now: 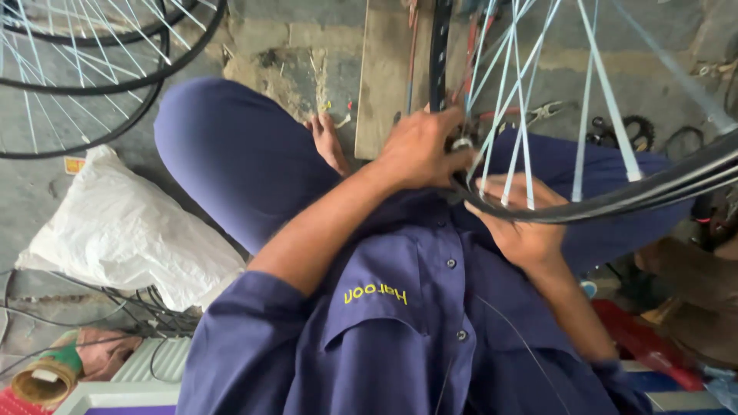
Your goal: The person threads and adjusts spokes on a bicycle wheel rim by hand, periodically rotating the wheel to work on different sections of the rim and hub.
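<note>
I sit cross-legged in blue clothes with a bicycle wheel held over my lap; its black rim and silver spokes fill the upper right. My left hand is closed around the hub area where the spokes meet. My right hand holds the black rim from below, fingers curled over it among the spokes. What the left fingers pinch is hidden.
Two more spoked wheels lie on the concrete floor at upper left. A white sack and loose cables sit to my left. A wooden plank, pliers and a chain sprocket lie ahead.
</note>
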